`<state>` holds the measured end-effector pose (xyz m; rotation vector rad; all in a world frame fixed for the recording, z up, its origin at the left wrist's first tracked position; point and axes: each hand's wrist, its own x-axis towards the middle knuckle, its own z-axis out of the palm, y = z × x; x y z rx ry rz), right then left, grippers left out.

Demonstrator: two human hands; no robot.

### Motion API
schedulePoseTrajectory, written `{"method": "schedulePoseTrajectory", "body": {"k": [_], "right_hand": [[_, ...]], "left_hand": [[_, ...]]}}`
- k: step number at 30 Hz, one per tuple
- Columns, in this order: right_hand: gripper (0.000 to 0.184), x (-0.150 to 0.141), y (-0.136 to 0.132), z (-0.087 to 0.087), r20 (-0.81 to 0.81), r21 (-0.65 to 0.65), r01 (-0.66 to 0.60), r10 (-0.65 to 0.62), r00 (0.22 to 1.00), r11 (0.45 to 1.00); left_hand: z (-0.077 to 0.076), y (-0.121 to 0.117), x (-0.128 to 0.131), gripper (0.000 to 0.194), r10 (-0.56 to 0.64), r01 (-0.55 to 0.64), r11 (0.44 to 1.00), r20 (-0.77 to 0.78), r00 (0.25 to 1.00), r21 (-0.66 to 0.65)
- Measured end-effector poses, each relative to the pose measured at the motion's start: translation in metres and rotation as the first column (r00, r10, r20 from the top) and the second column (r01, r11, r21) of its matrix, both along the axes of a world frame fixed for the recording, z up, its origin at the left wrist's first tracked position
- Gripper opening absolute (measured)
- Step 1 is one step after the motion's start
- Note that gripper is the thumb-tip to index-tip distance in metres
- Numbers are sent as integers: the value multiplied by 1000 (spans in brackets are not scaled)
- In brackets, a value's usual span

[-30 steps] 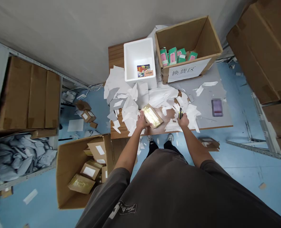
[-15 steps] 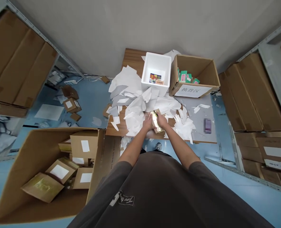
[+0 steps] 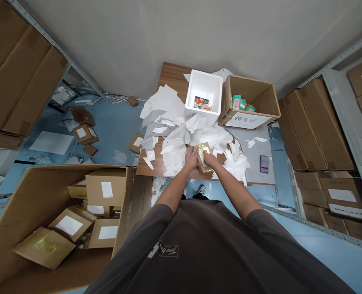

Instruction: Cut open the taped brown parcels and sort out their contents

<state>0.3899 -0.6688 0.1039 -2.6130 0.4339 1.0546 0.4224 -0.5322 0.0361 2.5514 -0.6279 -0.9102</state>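
Observation:
A small cardboard box with shiny yellowish tape along its top lies near the table's front edge. My left hand rests against the box's left side, fingers stretched out. On the other side, my right hand is closed over the taped top; whatever its fingers hold is too small to make out. Torn white paper surrounds the box on the wooden table.
Behind the paper stand a white foam box and a carton holding green packets. A phone lies at the right. To the left, a big carton holds several labelled boxes. Loaded shelves flank both sides.
My right hand has shifted slightly on the taped top, with its fingers drawn in closer. My left hand stays beside the box. The whole view has tilted a little.

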Motion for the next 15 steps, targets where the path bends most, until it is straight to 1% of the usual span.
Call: {"method": "schedulePoseTrajectory", "body": {"k": [3,5,8,11,15], "right_hand": [[70,-29,-4,9,-116,-21,35,-37,993,999],[63,-52,-9,16,-179,27,74,-68,981,997],[64,-82,-14,27,-239,91,140,-115,964,986],[68,-103,-19,35,-259,102,172,-140,956,980],[51,-134,-38,40,-282,123,206,-164,945,971]], "left_hand": [[-2,-2,1,142,19,-19,1000,-15,1000,-7],[-4,-4,2,143,29,-29,1000,-23,999,-6],[-6,-11,2,142,20,-20,1000,-16,1000,5],[-3,-22,2,143,-23,24,999,-16,1000,39],[2,-33,0,141,-65,68,994,-30,997,89]]}}
